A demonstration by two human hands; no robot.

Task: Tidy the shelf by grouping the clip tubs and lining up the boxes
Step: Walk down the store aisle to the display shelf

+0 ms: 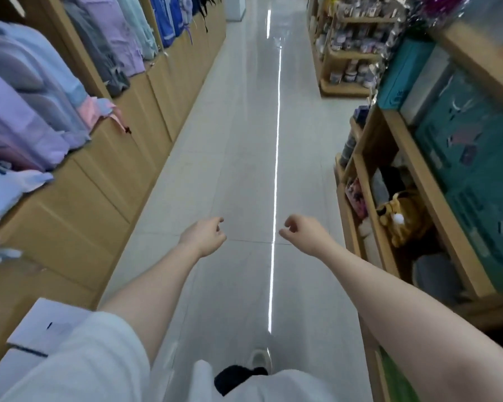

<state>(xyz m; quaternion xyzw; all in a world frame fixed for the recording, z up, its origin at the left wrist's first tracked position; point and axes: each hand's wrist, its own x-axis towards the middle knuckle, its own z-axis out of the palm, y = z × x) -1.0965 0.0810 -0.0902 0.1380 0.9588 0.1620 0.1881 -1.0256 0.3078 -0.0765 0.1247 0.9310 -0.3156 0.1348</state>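
Note:
I look down a shop aisle with both arms stretched out over the grey tiled floor. My left hand (205, 236) hangs in the air with loosely curled fingers and holds nothing. My right hand (302, 232) is level with it, a little to the right, fingers also loosely curled and empty. A wooden shelf unit (395, 158) stands on my right with teal boxes (474, 158) on an upper level. No clip tubs can be made out in this blurred view.
Backpacks (26, 111) in purple, blue and grey hang above wooden cabinets (99, 184) on the left. A yellow plush toy (398, 216) sits low in the right shelf. Further shelves with jars (352, 53) stand at the far right. White cartons (41, 323) lie by my left side.

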